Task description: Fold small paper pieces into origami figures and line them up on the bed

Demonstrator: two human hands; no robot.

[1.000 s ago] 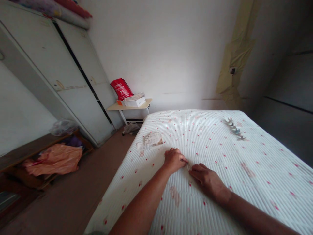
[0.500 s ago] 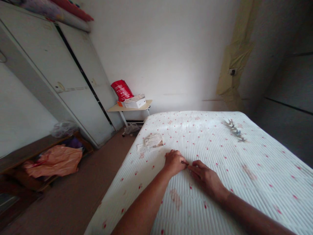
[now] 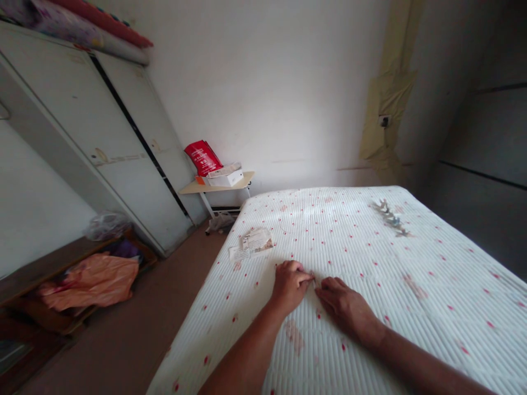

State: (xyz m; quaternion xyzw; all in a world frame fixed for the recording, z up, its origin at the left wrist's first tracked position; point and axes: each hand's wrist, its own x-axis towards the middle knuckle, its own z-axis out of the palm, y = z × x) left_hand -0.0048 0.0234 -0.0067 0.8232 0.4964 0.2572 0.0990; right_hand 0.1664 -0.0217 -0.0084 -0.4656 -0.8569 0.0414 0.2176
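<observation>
Honestly, what worries me sits right at the fingertips: the small pale sliver between the two hands is so slight that I think it could tear or slip loose if they pulled against each other, and the bed underneath looks soft and ribbed, so pressing down there might buckle it. I have the left hand pinched nearly closed on one end, thumb and forefinger meeting, the other fingers curled. The right hand lies low, palm down, just beside it, fingers bunched and tips at the sliver; whether they grip or only touch it, I can't tell. Farther up the bed lie paper scraps, then a row of grey folded-looking shapes that a wide sweep could, I suspect, scatter. Beyond, a counter bears a red bag
</observation>
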